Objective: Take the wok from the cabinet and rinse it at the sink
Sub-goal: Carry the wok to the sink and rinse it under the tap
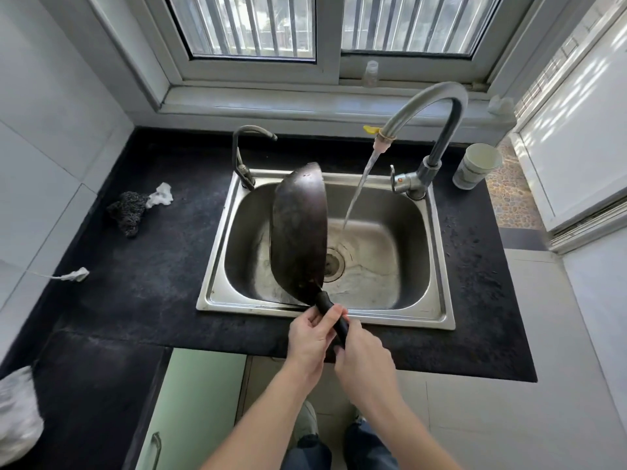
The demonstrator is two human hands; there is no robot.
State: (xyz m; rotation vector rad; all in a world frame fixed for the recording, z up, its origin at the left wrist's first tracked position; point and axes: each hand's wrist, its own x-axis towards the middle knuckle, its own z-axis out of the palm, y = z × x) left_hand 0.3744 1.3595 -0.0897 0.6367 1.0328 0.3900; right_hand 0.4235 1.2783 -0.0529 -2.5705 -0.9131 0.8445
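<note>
Holding wok (298,228) on edge over sink (403,225), we clamp left hand (314,334) and right hand (363,354) on its handle; water (356,195) falls beside.

No text, brand, number or sign can be read.

The white cup (476,166), well beyond the right hand (364,354) and off to its right, carries a dark printed band near its base. The print is too small to read.

The mixer tap (412,181), beyond the right hand and nearer than the cup, bears one small red dot on its valve body. There are no characters beside it.
</note>
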